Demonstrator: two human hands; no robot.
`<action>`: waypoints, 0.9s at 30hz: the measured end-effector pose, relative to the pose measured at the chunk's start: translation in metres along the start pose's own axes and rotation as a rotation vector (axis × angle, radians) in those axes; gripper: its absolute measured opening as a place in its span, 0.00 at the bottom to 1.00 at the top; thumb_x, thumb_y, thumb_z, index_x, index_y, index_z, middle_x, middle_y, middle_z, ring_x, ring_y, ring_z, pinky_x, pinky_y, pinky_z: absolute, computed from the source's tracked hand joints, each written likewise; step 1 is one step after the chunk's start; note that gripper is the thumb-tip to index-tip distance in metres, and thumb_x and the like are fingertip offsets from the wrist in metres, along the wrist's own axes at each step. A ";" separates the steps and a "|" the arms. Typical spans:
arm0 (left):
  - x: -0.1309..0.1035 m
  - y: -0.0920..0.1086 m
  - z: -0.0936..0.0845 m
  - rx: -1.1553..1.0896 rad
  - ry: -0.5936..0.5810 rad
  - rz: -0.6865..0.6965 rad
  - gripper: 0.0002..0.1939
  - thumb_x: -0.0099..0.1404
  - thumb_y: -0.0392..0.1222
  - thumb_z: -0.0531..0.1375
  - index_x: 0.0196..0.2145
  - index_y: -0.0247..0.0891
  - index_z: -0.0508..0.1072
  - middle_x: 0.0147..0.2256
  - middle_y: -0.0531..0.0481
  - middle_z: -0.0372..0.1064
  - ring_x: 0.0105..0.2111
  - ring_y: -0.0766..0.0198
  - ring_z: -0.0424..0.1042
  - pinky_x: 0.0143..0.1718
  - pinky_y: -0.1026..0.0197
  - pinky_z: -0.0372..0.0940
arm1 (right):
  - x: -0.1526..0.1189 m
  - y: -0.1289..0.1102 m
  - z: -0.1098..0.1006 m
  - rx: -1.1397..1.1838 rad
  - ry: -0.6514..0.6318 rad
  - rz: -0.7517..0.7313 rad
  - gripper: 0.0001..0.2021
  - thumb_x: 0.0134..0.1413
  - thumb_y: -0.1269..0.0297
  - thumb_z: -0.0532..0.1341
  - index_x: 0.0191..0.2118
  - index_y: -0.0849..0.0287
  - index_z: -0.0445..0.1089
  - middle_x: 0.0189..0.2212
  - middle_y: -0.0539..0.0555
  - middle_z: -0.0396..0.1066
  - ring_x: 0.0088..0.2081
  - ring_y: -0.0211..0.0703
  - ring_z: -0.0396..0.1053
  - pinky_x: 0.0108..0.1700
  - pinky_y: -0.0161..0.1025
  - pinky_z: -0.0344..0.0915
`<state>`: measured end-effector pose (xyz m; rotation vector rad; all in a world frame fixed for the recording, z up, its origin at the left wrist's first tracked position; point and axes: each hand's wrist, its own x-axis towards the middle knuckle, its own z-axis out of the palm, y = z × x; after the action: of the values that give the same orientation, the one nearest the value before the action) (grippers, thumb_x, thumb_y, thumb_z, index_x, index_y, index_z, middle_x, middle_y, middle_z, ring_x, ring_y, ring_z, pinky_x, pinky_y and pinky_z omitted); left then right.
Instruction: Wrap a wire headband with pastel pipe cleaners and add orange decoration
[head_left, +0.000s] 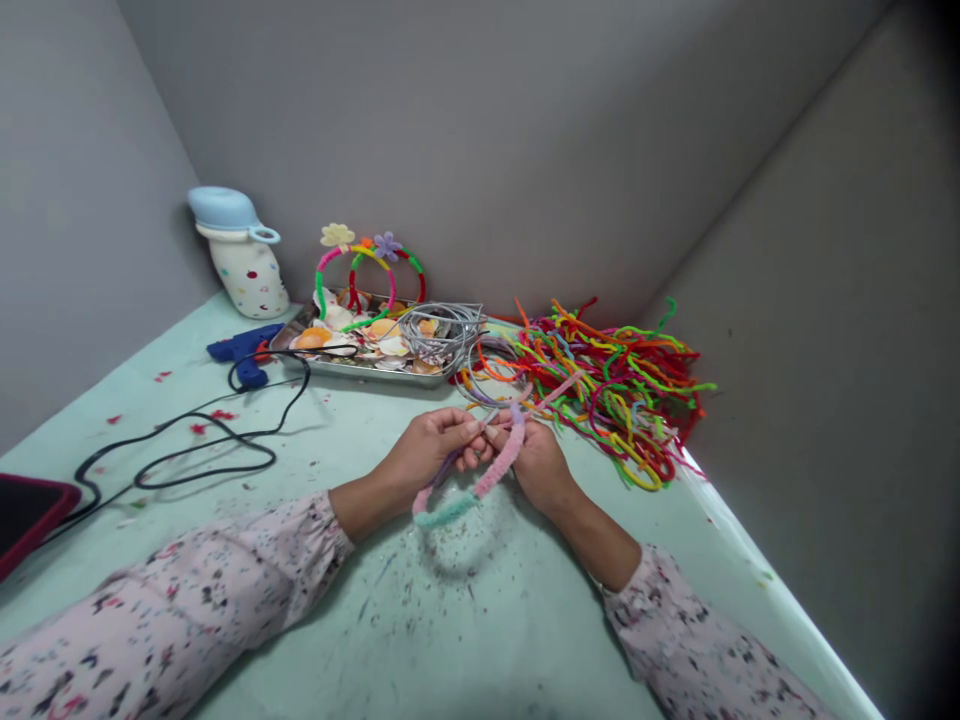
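My left hand (436,443) and my right hand (538,462) meet at the middle of the table, fingertips pinched close together. Between them is a wire hoop wrapped in fuzzy pipe cleaner (499,468), with pink, mint and lavender sections, curving down toward me. My left fingers grip its lavender side near a bit of grey wire. Closed on the other side of the hoop, my right hand also has a loose pink pipe cleaner (556,394) sticking out up and to the right. Exactly what the fingertips press together is partly hidden.
Behind my hands, a metal tray (360,374) holds shells, coiled grey wire (442,330) and two flower-topped hoops (392,282). Colourful pipe cleaners (622,375) are heaped right. A blue glue gun (244,350), its black cord, a white bottle (247,275) and a red-edged phone (34,520) lie left.
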<state>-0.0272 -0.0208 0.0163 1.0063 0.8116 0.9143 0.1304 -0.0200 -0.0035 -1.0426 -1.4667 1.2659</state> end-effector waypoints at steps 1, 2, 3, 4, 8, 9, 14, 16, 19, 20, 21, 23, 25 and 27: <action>0.000 -0.001 0.000 -0.004 -0.003 0.003 0.13 0.54 0.46 0.64 0.28 0.32 0.68 0.23 0.49 0.71 0.20 0.72 0.65 0.24 0.68 0.60 | 0.000 -0.001 0.001 0.004 0.002 0.002 0.11 0.51 0.58 0.59 0.27 0.61 0.67 0.21 0.50 0.68 0.21 0.34 0.61 0.26 0.33 0.61; 0.001 -0.002 -0.001 -0.012 -0.008 0.008 0.13 0.54 0.46 0.63 0.28 0.32 0.68 0.23 0.50 0.70 0.20 0.72 0.65 0.24 0.68 0.60 | 0.000 -0.003 0.001 0.006 0.007 0.005 0.11 0.51 0.59 0.59 0.27 0.61 0.67 0.21 0.49 0.68 0.21 0.34 0.61 0.26 0.33 0.60; 0.001 -0.003 -0.001 -0.022 -0.014 0.014 0.13 0.55 0.46 0.63 0.29 0.32 0.68 0.23 0.50 0.70 0.20 0.72 0.65 0.24 0.68 0.59 | 0.000 -0.005 0.002 0.004 0.011 0.010 0.10 0.51 0.59 0.60 0.26 0.61 0.67 0.21 0.49 0.68 0.21 0.34 0.61 0.25 0.33 0.59; 0.002 -0.005 -0.002 -0.030 -0.020 0.020 0.13 0.56 0.46 0.62 0.29 0.32 0.68 0.24 0.50 0.70 0.20 0.72 0.65 0.24 0.68 0.59 | 0.000 -0.007 0.003 0.001 0.010 0.016 0.10 0.51 0.59 0.60 0.25 0.61 0.67 0.20 0.49 0.68 0.21 0.34 0.62 0.25 0.33 0.59; 0.003 -0.008 -0.004 -0.036 -0.034 0.044 0.13 0.57 0.47 0.61 0.30 0.32 0.67 0.25 0.49 0.70 0.21 0.72 0.66 0.24 0.69 0.59 | -0.001 -0.011 0.005 -0.007 -0.012 0.020 0.09 0.51 0.60 0.59 0.27 0.60 0.67 0.21 0.50 0.69 0.23 0.36 0.65 0.25 0.33 0.60; 0.003 -0.008 -0.004 -0.032 -0.035 0.044 0.13 0.57 0.47 0.62 0.30 0.32 0.67 0.24 0.49 0.70 0.21 0.73 0.66 0.24 0.69 0.60 | -0.001 -0.010 0.006 -0.003 -0.013 0.018 0.09 0.51 0.60 0.59 0.28 0.60 0.67 0.21 0.50 0.69 0.23 0.36 0.65 0.25 0.33 0.60; 0.002 -0.005 -0.004 0.008 -0.027 0.015 0.13 0.58 0.47 0.60 0.28 0.32 0.66 0.23 0.51 0.69 0.18 0.75 0.63 0.19 0.72 0.55 | -0.002 -0.004 0.004 0.033 0.028 0.048 0.07 0.49 0.61 0.61 0.30 0.60 0.67 0.21 0.49 0.68 0.22 0.35 0.64 0.25 0.33 0.60; 0.002 -0.004 -0.004 0.024 -0.024 0.008 0.13 0.58 0.47 0.60 0.28 0.32 0.66 0.23 0.51 0.68 0.17 0.76 0.61 0.18 0.72 0.53 | -0.002 -0.001 0.003 0.042 0.024 0.059 0.07 0.50 0.61 0.60 0.32 0.60 0.66 0.20 0.49 0.68 0.21 0.35 0.64 0.24 0.33 0.60; 0.002 -0.005 -0.004 0.034 -0.030 -0.005 0.14 0.58 0.48 0.60 0.27 0.33 0.65 0.22 0.52 0.68 0.17 0.76 0.60 0.17 0.72 0.51 | -0.002 0.001 0.002 0.049 0.001 0.074 0.09 0.50 0.59 0.61 0.33 0.60 0.66 0.21 0.49 0.68 0.22 0.35 0.64 0.24 0.33 0.59; 0.003 -0.005 -0.004 0.036 -0.036 -0.009 0.14 0.58 0.48 0.60 0.27 0.33 0.65 0.22 0.52 0.68 0.17 0.76 0.60 0.17 0.72 0.51 | -0.002 0.002 0.002 0.054 -0.006 0.075 0.09 0.50 0.59 0.61 0.33 0.60 0.65 0.21 0.49 0.68 0.22 0.35 0.64 0.25 0.33 0.59; 0.003 -0.006 -0.005 0.037 -0.041 -0.011 0.14 0.58 0.48 0.60 0.27 0.33 0.65 0.22 0.52 0.68 0.17 0.76 0.60 0.17 0.72 0.51 | -0.003 0.002 0.002 0.061 -0.011 0.075 0.10 0.50 0.59 0.61 0.33 0.60 0.65 0.21 0.49 0.68 0.22 0.35 0.64 0.25 0.33 0.59; 0.003 -0.006 -0.006 0.033 -0.048 -0.011 0.14 0.58 0.48 0.60 0.27 0.33 0.65 0.22 0.52 0.68 0.17 0.76 0.60 0.17 0.72 0.51 | -0.003 0.000 0.002 0.072 -0.008 0.076 0.10 0.49 0.58 0.62 0.33 0.60 0.65 0.21 0.49 0.68 0.23 0.35 0.64 0.25 0.33 0.59; 0.003 -0.007 -0.006 0.030 -0.056 -0.017 0.14 0.58 0.48 0.60 0.27 0.33 0.65 0.22 0.53 0.67 0.17 0.77 0.60 0.17 0.72 0.51 | -0.003 -0.002 0.002 0.077 0.003 0.076 0.10 0.49 0.58 0.62 0.33 0.60 0.65 0.21 0.49 0.68 0.23 0.35 0.64 0.25 0.33 0.59; 0.003 -0.007 -0.007 0.033 -0.068 -0.030 0.14 0.58 0.48 0.60 0.27 0.33 0.65 0.23 0.53 0.67 0.17 0.77 0.60 0.17 0.73 0.51 | -0.003 -0.003 0.001 0.087 -0.007 0.072 0.10 0.48 0.59 0.63 0.33 0.60 0.66 0.22 0.49 0.68 0.23 0.35 0.64 0.25 0.33 0.59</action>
<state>-0.0309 -0.0176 0.0075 1.0461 0.7852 0.8392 0.1298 -0.0235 -0.0010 -1.0418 -1.3783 1.3730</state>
